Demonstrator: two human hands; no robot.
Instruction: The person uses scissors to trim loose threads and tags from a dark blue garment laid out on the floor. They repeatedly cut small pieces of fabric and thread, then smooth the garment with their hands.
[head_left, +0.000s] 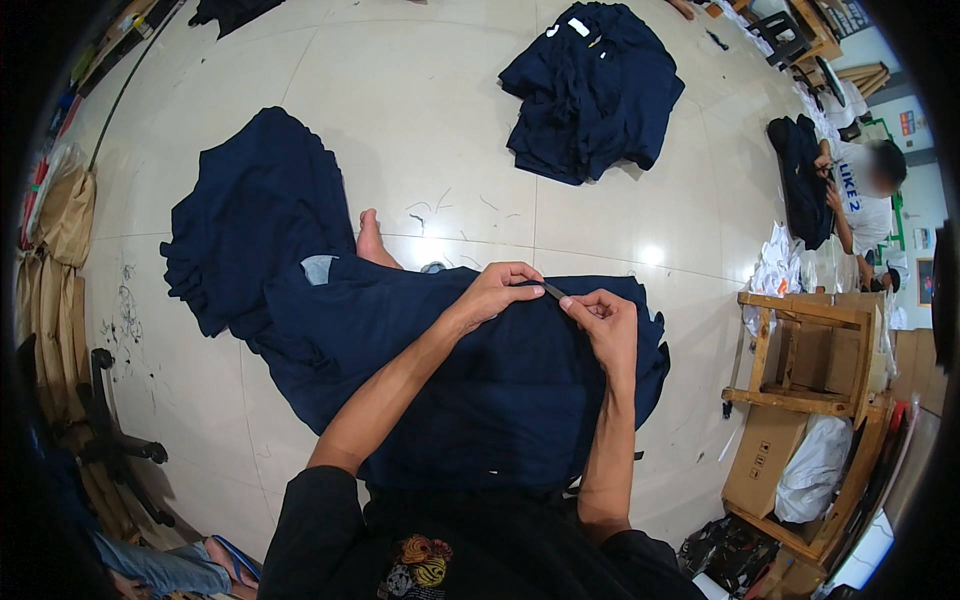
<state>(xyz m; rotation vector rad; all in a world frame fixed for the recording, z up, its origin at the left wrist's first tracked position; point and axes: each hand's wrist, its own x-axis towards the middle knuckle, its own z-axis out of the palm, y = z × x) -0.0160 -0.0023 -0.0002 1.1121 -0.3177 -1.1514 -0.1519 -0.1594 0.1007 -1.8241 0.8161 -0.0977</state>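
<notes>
Navy garments (470,400) lie across my lap and spread to the left. My left hand (497,292) is closed, its thumb and forefinger pinching the edge of the navy fabric. Close beside it, my right hand (605,320) is closed on a small, thin, dark tool (553,291) that looks like a thread snipper. Its tip reaches toward the left fingertips; whether it touches the fabric I cannot tell. A light grey patch (319,269) shows on the cloth left of my left arm. A stack of navy garments (262,190) lies at the left, meeting the cloth on my lap.
Another navy pile (600,90) lies on the tiled floor (420,80) ahead. At right stand a wooden stool (800,395) and a cardboard box (762,465). Farther right, a person (860,185) handles dark cloth. A chair base (115,430) stands at left.
</notes>
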